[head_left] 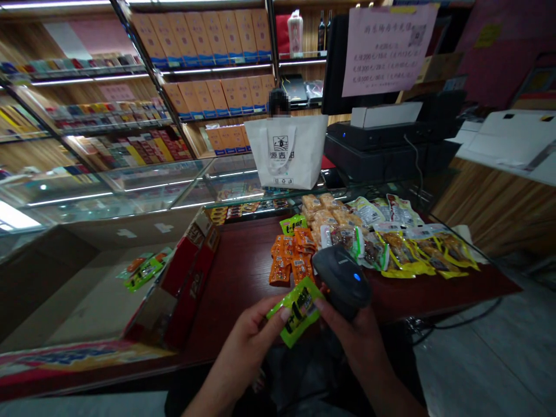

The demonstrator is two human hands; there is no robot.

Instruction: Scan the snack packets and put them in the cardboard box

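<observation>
A small green snack packet point(297, 313) is pinched between the thumb and fingers of my left hand point(259, 327). My right hand point(354, 333) is wrapped round a dark barcode scanner point(341, 278) with a blue light on top, and its thumb touches the packet's right edge. Just beyond my hands, several orange snack packets point(292, 255) lie on the dark red tabletop point(241, 255), with another green packet point(293, 223) behind them. To their right are tan packaged snacks point(328, 211), clear-fronted packs point(343, 237) and yellow-edged food pouches point(402, 252).
An open cardboard box point(99, 289) on the left holds a few packets point(145, 272). A white paper bag point(289, 153) stands on the glass counter point(191, 179). Behind it is a person's head point(278, 103). A monitor point(336, 69) and a black cash register point(382, 150) stand at the right.
</observation>
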